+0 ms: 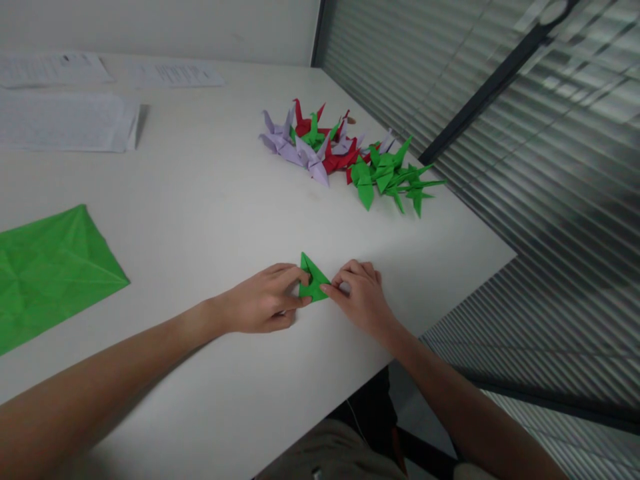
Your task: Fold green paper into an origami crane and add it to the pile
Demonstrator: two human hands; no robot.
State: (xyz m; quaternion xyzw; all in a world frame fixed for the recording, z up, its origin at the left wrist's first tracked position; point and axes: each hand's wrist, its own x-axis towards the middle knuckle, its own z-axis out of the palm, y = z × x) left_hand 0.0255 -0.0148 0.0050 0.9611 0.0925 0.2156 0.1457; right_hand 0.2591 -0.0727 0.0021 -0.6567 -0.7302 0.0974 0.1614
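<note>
Across most of the view lies a white table (200,193), and along its right side stand the grey blinds (560,273). Two bare arms come over the table: the left arm (145,353) reaches in from the lower left corner, long and almost straight, and the right arm (450,387) rises from the lower right, slanting inward. At the left edge a green sheet (55,280) with many creases lies flat, partly out of view. Toward the far right edge sits a group of cranes (343,160), which are purple, red and green. At the far left there are some papers (65,123). Near the front of the table, the left hand (265,301) lies low with its back upward; its index finger and thumb are bent, a little apart, and they hold the left side of the green fold. The right hand (364,297) is turned inward, the fingers curled, with thumb and index finger nearly closed upon the right corner. This small triangular fold (316,285) is on the table, between both hands.
</note>
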